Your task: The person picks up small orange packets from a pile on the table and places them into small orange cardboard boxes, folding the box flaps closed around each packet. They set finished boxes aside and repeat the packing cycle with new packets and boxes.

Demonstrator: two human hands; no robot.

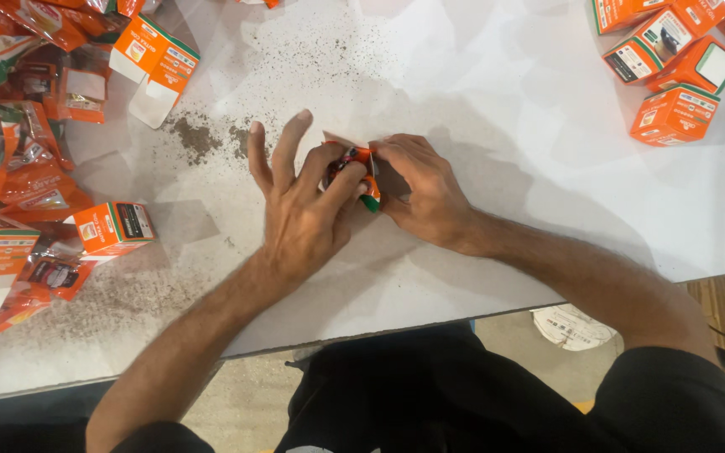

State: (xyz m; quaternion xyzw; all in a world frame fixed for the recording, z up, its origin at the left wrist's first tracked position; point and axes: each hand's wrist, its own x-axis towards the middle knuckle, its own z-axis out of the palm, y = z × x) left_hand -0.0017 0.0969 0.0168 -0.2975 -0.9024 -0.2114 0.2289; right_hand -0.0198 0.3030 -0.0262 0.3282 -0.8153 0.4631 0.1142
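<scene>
A small orange cardboard carton with a green corner and a white flap (361, 172) sits on the white tabletop (497, 117), pinched between both hands. The left hand (299, 205) lies over the carton's left side, thumb and forefinger closed on it, the other fingers spread wide toward a patch of dark spilled grains (199, 136). The right hand (421, 189) is curled against the carton's right side, fingertips gripping its edge. Well left of the carton lie a heap of crumpled orange plastic pouches (18, 159) and a closed orange box with a dark panel (113, 226). Up and left of the carton lies an open orange box with white flaps (154, 63). Far up and right of it, a cluster of closed orange boxes with white labels (677, 63) stands together.
</scene>
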